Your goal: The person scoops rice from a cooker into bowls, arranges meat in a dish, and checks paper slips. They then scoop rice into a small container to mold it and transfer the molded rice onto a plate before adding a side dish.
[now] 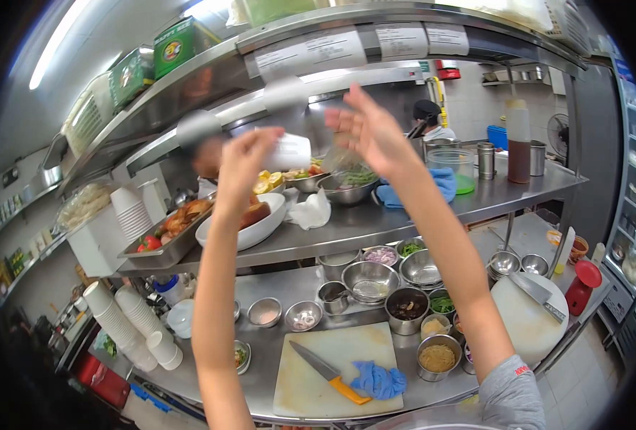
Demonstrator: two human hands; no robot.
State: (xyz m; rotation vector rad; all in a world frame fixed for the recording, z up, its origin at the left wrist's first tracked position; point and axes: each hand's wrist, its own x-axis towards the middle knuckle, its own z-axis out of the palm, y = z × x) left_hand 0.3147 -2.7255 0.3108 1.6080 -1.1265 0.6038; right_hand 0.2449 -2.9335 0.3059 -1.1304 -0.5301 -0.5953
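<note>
Steel worktop (pixel 261 351) is carrying a cutting board (pixel 296 387). Above the raised shelf (pixel 296 247), left hand (pixel 250 152) is clamping a white cup (pixel 294 152) — right hand (pixel 377 140) is hovering open, fingers apart — right of the cup.

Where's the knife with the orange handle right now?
In the head view, the orange-handled knife lies on the rectangular cutting board, low in the middle, with its handle beside the crumpled blue glove or cloth.
</note>
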